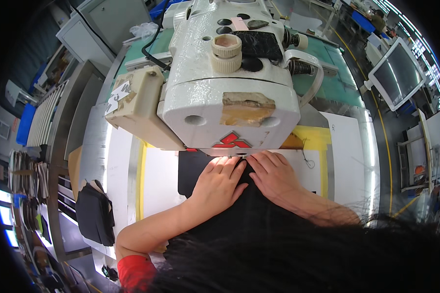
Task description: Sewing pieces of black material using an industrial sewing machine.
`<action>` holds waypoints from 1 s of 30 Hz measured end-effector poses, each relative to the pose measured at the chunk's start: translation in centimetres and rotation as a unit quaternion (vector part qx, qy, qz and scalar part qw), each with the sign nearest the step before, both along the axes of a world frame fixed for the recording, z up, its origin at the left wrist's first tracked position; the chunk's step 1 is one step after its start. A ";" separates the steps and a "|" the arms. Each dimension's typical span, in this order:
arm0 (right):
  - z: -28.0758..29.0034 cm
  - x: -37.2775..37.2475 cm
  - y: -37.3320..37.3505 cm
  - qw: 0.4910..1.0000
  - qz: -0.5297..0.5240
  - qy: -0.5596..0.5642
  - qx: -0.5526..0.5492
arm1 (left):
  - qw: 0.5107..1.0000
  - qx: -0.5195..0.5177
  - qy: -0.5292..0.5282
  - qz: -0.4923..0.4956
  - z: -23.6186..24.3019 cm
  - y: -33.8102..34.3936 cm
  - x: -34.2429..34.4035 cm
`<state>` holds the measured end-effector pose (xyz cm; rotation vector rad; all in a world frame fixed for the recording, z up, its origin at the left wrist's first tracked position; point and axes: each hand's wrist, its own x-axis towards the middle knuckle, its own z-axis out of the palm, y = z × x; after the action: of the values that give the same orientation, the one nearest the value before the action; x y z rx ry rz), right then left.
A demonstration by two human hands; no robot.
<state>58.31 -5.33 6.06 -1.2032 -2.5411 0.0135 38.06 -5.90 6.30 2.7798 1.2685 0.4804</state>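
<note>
Under the head of a big white industrial sewing machine point(195, 105) lies a flat black piece of material point(187, 175), probably cloth or leather. My left hand point(216, 179) rests on it, fingers stretched forward and thumb apart. Beside it, my right hand point(275, 177) presses on the same piece with its fingers extended. Both sets of fingertips reach close to the lower front edge of the machine head, where a bright light falls. The needle area is mostly hidden by the head and my fingers. Dark hair covers the lower part of the view.
Yellow tape point(141, 180) edges the white work surface. At the left hangs or stands a stack of black pieces point(94, 212). A screen on an arm point(397, 73) stands at the right. Beyond the table's left side is a metal rack point(66, 127).
</note>
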 end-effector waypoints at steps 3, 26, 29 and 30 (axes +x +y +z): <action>0.0 -0.1 0.0 1.000 -0.003 -0.015 0.019 | 1.000 -0.001 0.003 -0.006 -0.3 0.2 -0.2; -0.6 1.0 -0.9 1.000 -0.004 -0.027 0.014 | 1.000 -0.015 -0.020 -0.002 -1.0 0.4 0.1; -0.7 0.8 -1.0 0.999 -0.008 -0.028 0.017 | 1.000 -0.018 -0.010 -0.002 -1.0 0.5 0.2; -0.7 0.8 -1.1 0.999 -0.010 -0.032 0.024 | 1.000 -0.019 -0.009 -0.004 -0.9 0.6 0.3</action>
<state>59.09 -6.38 5.36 -1.2279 -2.5694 -0.0929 38.31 -5.32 5.37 2.7422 1.2493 0.4760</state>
